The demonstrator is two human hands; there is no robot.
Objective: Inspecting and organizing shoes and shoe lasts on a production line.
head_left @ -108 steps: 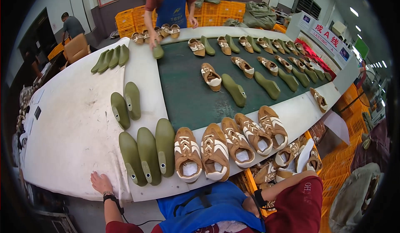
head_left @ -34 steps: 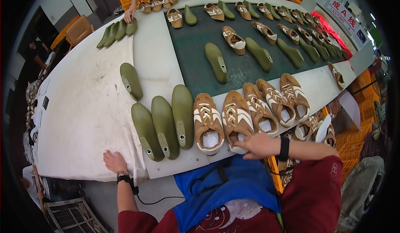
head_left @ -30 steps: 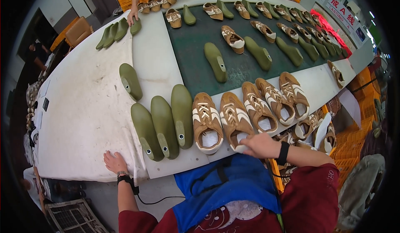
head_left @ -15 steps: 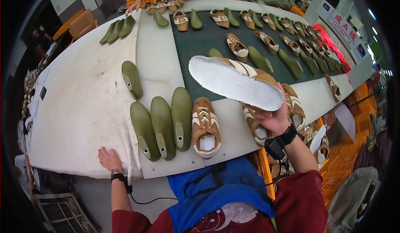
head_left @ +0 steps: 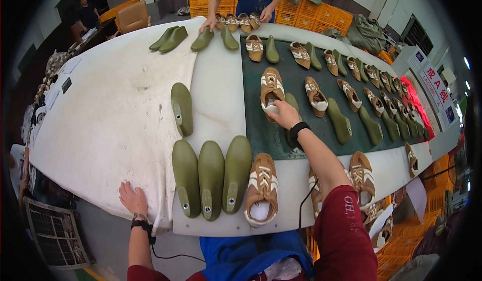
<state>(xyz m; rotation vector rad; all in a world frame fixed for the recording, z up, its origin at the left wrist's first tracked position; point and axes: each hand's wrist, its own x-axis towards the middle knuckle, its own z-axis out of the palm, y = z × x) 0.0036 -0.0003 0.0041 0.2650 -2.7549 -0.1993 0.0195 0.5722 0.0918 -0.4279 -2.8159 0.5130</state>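
My right hand reaches over the dark green belt and grips a brown-and-white shoe upper by its heel, thumb and fingers at the opening. The shoe's toe points away from me; I cannot tell whether it rests on the belt. Beside it, partly behind my hand, is a green shoe last. My left hand lies flat with fingers spread on the white cloth. In front of me several green lasts stand in a row beside a laced brown shoe.
Shoes and lasts in pairs fill the belt toward the right, near a red light. Across the table a co-worker's hand touches a green last. Orange crates stand at my right, beside more shoes. A black cable hangs near my right arm.
My right hand has carried the shoe from the near right to the belt and turned it from sole-showing to upright. The left hand stays flat. The view has shifted; the co-worker now touches a last.
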